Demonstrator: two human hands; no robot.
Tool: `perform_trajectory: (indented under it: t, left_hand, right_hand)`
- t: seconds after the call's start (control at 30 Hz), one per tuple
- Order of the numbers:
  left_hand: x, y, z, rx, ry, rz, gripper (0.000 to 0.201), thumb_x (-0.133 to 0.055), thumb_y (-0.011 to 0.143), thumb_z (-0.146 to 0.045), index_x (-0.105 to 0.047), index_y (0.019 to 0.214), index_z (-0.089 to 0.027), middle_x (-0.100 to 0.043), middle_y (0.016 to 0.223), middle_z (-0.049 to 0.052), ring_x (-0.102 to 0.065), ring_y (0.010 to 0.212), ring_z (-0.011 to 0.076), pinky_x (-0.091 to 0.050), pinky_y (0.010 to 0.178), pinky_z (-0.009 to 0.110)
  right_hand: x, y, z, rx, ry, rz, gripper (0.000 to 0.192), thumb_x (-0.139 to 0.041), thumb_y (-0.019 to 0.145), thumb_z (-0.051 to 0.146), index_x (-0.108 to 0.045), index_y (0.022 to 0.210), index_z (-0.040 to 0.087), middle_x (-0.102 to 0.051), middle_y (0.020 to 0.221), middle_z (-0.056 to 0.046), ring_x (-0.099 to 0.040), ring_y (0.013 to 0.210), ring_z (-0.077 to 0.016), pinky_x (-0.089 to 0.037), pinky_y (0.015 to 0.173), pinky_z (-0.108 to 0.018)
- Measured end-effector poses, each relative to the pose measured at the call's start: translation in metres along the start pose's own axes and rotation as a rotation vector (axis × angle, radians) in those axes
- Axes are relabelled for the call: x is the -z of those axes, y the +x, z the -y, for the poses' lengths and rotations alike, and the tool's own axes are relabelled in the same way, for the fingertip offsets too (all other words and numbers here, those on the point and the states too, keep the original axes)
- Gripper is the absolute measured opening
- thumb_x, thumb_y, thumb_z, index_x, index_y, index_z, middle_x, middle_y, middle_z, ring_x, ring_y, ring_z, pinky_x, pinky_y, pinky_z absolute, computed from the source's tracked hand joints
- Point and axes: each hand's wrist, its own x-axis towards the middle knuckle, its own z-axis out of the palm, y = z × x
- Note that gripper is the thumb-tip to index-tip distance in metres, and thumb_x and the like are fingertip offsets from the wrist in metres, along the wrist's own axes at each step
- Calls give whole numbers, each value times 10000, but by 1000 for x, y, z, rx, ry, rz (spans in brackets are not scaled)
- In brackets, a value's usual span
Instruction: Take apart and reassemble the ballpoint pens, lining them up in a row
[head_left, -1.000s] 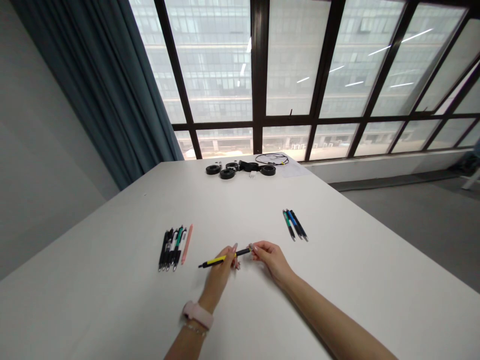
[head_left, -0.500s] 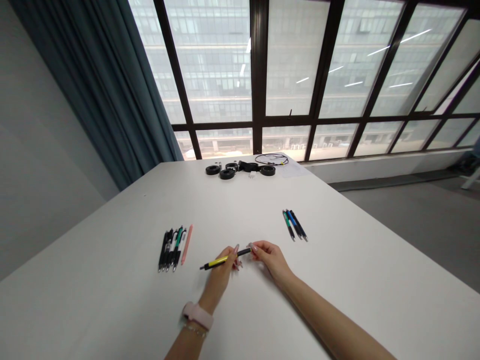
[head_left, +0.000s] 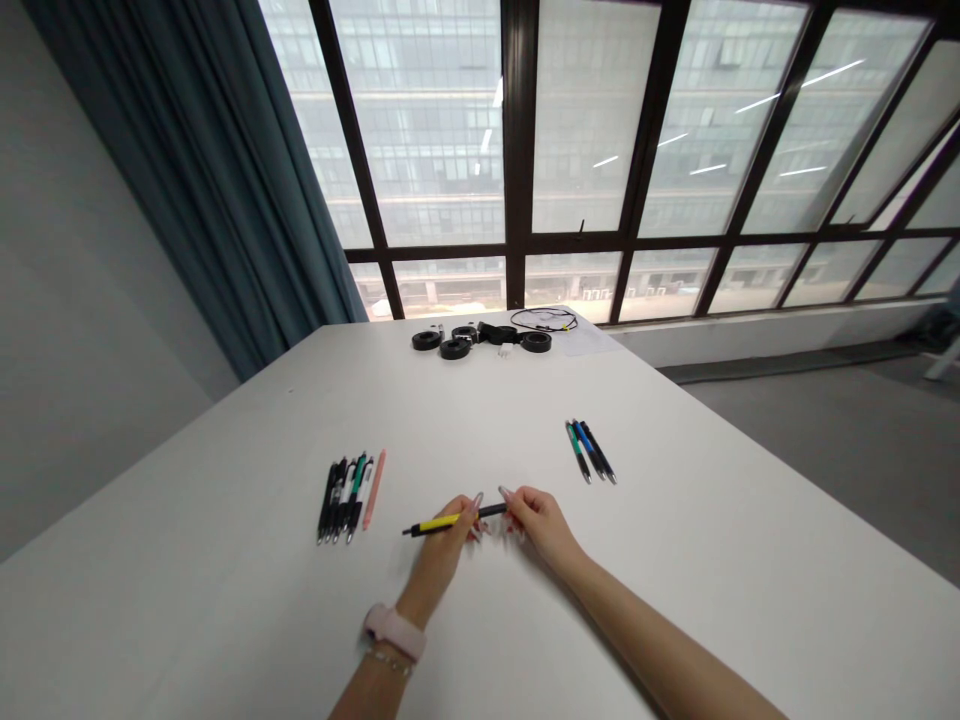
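a: what have your hands got?

b: my left hand (head_left: 444,540) pinches the yellow and black pen (head_left: 452,519) near its middle, fingers closed on the barrel. my right hand (head_left: 541,522) grips the pen's black end with the fingertips (head_left: 504,494) closed around it.

a: where is the pen?

b: held nearly level, just above the white table (head_left: 225,560), close to me, between two groups.

a: which groups?

b: a row of pens (head_left: 341,495) with a pink pen (head_left: 373,488) lies to my left; three pens (head_left: 590,450) lie to my right. black rings (head_left: 454,346) and a cable (head_left: 544,318) sit at the far edge.
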Motion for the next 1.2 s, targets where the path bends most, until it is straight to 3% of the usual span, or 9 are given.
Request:
perform_trajectory:
  t: [0.23,0.43,0.53,0.63,0.77,0.87,1.03,1.2]
  left_hand:
    - [0,3,6,-3,-40,36,439,-478,791,-605,-531,598,-215,-574,578,3,-521,585,168,-412,611,279]
    - [1,5,6,10,-39,14,440,-479,786,-607,-535,591,-216,-591,573,7,-537,584,170,-420,615,284]
    - [0,4,3,6,-28,17,475,-463,773,-643,-528,582,-212,-584,564,7,-543,588,173,-429,621,287]
    - [0,4,2,4,-8,14,485,-454,771,-654,-522,588,-210,-577,569,4,-545,595,175,-432,621,285]
    - [1,5,7,0,7,4,467,-447,791,-632,-518,601,-211,-570,581,1,-536,599,174,-425,620,283]
    - [1,5,11,-1,-2,13,450,-445,804,-613,-522,617,-211,-569,590,3,-537,610,177,-423,628,288]
    - [0,6,12,4,-20,32,442,-440,802,-607,-507,607,-216,-553,580,0,-538,611,178,-415,635,291]
    - [0,4,7,2,35,10,457,-421,802,-621,-490,595,-219,-539,575,-5,-500,595,172,-399,624,287]
  right_hand:
    - [-2,-5,-2,16,-54,46,642,-431,814,688,-510,422,185,-429,395,24,-385,425,-100,-304,509,-251]
    - [0,-6,2,-25,-3,93,606,-521,724,727,-498,441,192,-458,406,23,-384,417,-98,-291,482,-246]
    - [-2,-5,1,-70,-41,117,716,-357,768,782,-447,364,198,-370,341,27,-343,369,-90,-286,471,-253]
    - [-5,-3,-2,-60,24,80,753,-264,770,809,-502,428,182,-426,392,10,-414,401,-102,-332,491,-253]
    - [-6,-2,0,-41,165,4,596,-494,688,780,-523,649,187,-516,531,26,-473,453,-111,-362,479,-239]
    - [-5,-4,1,3,123,28,513,-623,666,689,-488,626,196,-495,522,46,-458,469,-102,-374,507,-232]
    - [-4,-4,0,7,10,74,592,-438,793,707,-472,505,192,-459,451,26,-425,456,-102,-373,532,-245]
    - [-6,-5,0,31,39,94,510,-564,722,692,-496,614,197,-497,514,41,-466,506,-115,-383,551,-242]
